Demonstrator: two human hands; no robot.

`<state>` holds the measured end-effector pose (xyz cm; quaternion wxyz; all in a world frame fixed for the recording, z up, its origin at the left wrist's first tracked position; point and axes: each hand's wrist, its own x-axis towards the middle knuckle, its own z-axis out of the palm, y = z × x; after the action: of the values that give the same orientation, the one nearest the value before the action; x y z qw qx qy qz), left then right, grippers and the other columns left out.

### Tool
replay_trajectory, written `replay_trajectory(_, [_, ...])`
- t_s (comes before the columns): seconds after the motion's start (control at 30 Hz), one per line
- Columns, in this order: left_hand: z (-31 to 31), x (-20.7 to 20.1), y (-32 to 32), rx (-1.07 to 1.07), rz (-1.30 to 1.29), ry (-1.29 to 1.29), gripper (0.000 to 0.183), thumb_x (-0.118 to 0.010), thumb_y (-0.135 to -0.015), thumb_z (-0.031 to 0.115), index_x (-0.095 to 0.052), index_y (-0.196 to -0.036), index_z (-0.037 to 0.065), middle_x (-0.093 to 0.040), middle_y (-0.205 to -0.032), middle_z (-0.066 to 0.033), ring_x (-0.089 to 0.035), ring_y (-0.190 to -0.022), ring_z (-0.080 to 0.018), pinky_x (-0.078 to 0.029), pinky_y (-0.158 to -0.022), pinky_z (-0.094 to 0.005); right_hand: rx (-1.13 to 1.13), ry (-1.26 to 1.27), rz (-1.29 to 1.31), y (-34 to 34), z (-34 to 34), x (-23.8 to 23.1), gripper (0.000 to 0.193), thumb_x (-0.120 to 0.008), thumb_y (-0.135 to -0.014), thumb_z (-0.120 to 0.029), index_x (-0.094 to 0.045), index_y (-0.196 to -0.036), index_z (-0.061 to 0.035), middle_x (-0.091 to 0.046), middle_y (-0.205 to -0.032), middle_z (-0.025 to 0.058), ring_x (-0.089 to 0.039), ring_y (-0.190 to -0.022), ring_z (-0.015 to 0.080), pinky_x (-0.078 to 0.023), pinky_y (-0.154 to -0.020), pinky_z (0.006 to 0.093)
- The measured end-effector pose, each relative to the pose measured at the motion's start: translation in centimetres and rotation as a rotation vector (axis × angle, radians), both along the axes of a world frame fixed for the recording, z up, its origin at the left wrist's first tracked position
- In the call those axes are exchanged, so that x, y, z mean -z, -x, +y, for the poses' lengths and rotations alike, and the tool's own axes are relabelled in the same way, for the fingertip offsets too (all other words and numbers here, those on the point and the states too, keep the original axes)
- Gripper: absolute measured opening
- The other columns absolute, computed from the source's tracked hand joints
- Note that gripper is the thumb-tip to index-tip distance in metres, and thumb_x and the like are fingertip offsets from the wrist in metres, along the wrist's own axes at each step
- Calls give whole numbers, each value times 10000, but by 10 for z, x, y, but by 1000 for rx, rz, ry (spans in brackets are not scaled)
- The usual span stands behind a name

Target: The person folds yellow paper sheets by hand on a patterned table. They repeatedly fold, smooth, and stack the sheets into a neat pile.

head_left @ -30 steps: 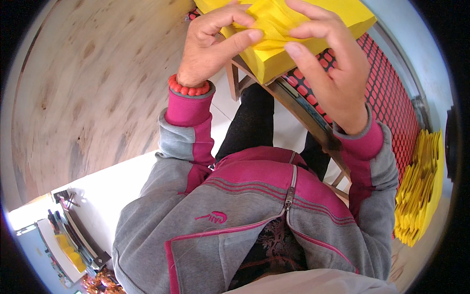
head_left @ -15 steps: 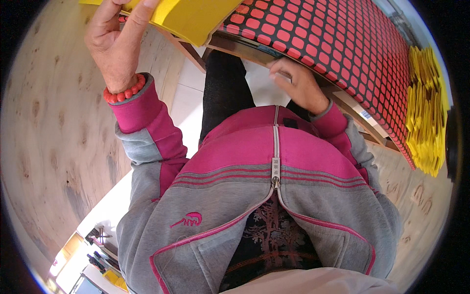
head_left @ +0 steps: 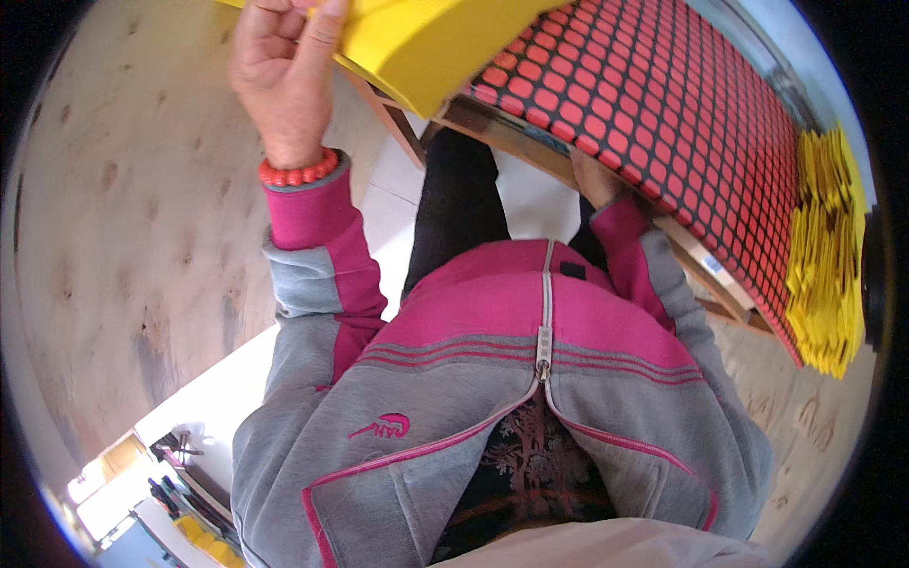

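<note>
My left hand (head_left: 289, 85), with red beads round the wrist, pinches the near left edge of a yellow cloth piece (head_left: 431, 52) at the top of the view. That cloth lies over the left end of a table covered in a red and black patterned cloth (head_left: 653, 104). Under the table's front edge, my right hand (head_left: 595, 178) reaches into the space below the top. Its fingers are hidden there, so what they touch does not show.
Several folded yellow pieces (head_left: 826, 256) are stacked at the table's right end. Below the top run a wooden rail (head_left: 507, 133) and table leg (head_left: 402, 128). A wood-patterned surface (head_left: 142, 218) spreads on the left. Dark tools (head_left: 175, 445) lie at lower left.
My right hand has gone from in front of the table edge to underneath it. My left hand and the yellow cloth appear farther right, as the whole view has shifted.
</note>
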<state>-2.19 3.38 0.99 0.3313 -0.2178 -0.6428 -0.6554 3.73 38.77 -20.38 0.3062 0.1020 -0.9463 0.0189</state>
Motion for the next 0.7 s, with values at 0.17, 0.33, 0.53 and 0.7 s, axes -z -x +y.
replay_trajectory(0.17, [12, -6, -14, 38, -10, 3, 181, -680, -921, -17, -521, -954, 64, -621, -863, 28, -614, -841, -55, -457, -1044, -310, 24, 230, -182, -5, -8, -16, 348, -645, -937, -264, -624, -1187, -22, -653, -1133, 172, -635, -1047, 366, -515, -890, 444])
replay_trajectory(0.33, [2, -10, -14, 169, 0, 64, 137, -583, -938, -70, -565, -920, 64, -601, -819, 45, -586, -822, -55, -351, -1169, -400, -211, 247, -431, -39, -27, -58, 295, -662, -910, -218, -638, -1130, -23, -662, -1078, 181, -639, -1006, 377, -507, -876, 451])
replay_trajectory(0.53, [-11, -11, -13, 202, -13, 298, 161, -586, -920, -27, -724, -909, 56, -725, -888, -8, -648, -917, -121, -299, -1202, -456, -938, 468, -759, -72, -56, -186, 164, -713, -858, -124, -628, -982, -58, -668, -971, 134, -662, -894, 329, -536, -772, 401])
replay_trajectory(0.7, [-8, -11, -13, 180, -9, 328, 178, -588, -933, 12, -751, -981, 61, -749, -944, -15, -661, -930, -126, -303, -1198, -449, -1022, 401, -268, -31, -87, -266, 177, -769, -797, -35, -652, -929, -34, -700, -983, 122, -688, -839, 267, -553, -723, 339])
